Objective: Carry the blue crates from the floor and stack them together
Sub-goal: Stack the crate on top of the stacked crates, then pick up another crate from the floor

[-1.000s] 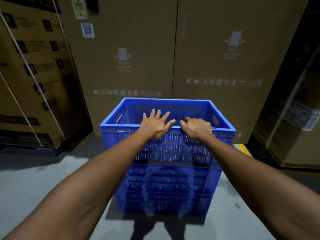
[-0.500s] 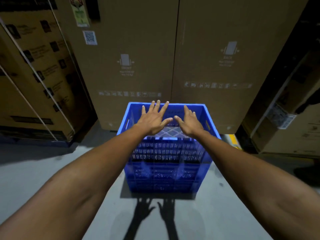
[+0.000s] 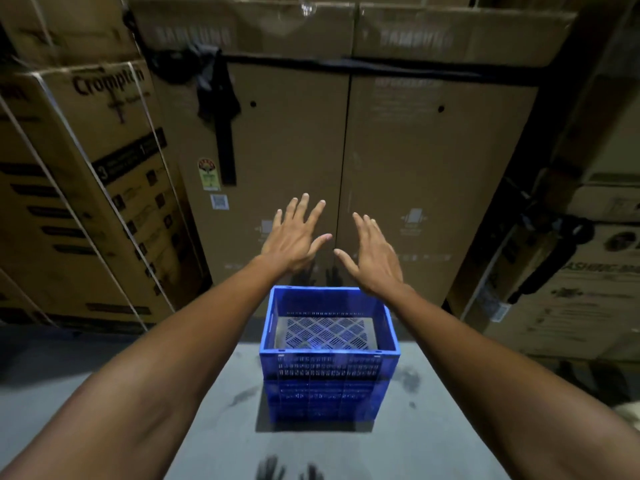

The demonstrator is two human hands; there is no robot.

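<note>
The left hand (image 3: 294, 237) and right hand (image 3: 375, 259) were held spread and empty above the far rim of the stacked blue crates (image 3: 329, 355), which stood on the floor (image 3: 104, 368) near tall cartons (image 3: 346, 161). A poorly seated upper crate could be toppled.

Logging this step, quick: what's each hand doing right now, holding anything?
Left hand: open, fingers spread, holding nothing, raised above the blue crate stack.
Right hand: open, holding nothing, also clear of the crates.
</note>
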